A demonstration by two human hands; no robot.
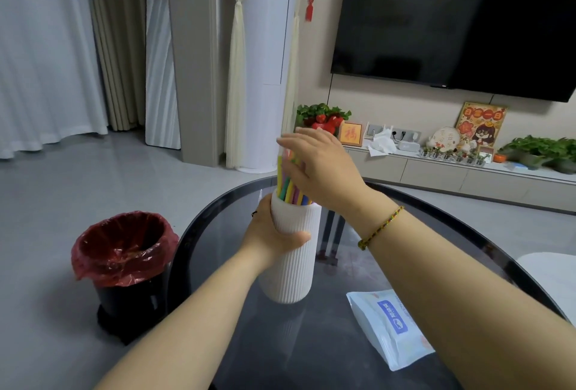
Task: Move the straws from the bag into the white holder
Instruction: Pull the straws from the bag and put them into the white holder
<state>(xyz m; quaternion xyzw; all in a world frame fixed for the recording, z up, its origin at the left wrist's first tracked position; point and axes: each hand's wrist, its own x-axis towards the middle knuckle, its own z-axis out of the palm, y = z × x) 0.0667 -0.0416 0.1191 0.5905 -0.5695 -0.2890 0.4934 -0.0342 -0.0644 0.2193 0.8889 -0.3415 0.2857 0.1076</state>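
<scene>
On the dark glass table [327, 355], left of its middle, we see the white holder [294, 268] standing with the coloured straws [288, 188] bunched in its mouth, our left hand [271, 234] wrapped round its ribbed upper wall. Our right hand [316, 165] lies over the straw tops, fingers nearly straight and touching them. A white-and-blue packet [389, 327] lies near right on the table, and a red-lined bin [124, 249] stands on the floor to the left.

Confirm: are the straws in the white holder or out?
In: the coloured straws stand in the white holder, ends sticking out. The left hand grips it; the right hand lies open over them.
</scene>
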